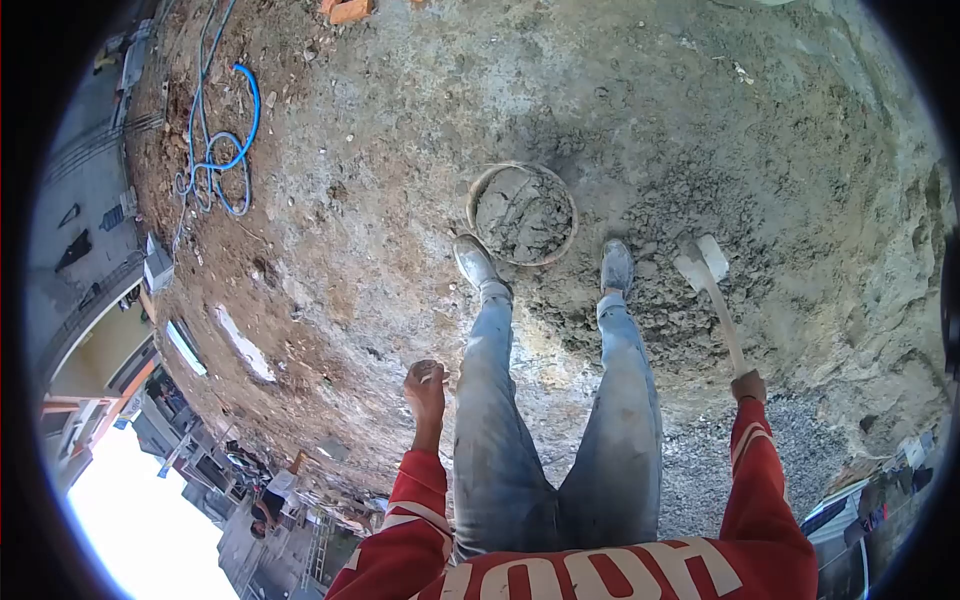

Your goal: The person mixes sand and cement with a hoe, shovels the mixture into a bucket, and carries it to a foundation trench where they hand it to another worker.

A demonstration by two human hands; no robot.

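A person in a red sweatshirt and pale jeans stands on a bare earth ground (400, 230), seen from above, facing a round pan (478, 196) filled with grey mortar. The right hand (748, 386) is closed around the top end of a hoe (718, 305). The hoe's long handle slants away toward a pale blade (699, 263), which rests on a heap of mortar (650, 320) just right of the pan. The left hand (427, 386) hangs on the near left side of the pan, well apart from it, with its fingers curled into a loose fist. Whether it holds anything cannot be told.

The left shoe (475, 262) stands at the pan's near rim, touching it or nearly so, and the right shoe (616, 266) sits just right of the pan on the edge of the heap. A coiled blue hose (232, 150) lies far to the left of the pan. An orange brick (349, 10) shows beyond the pan, at the top of the view. Loose gravel (800, 450) spreads over the ground on the near right of the pan, under the right arm. Buildings and parked vehicles line the rim of the view, far from the pan.
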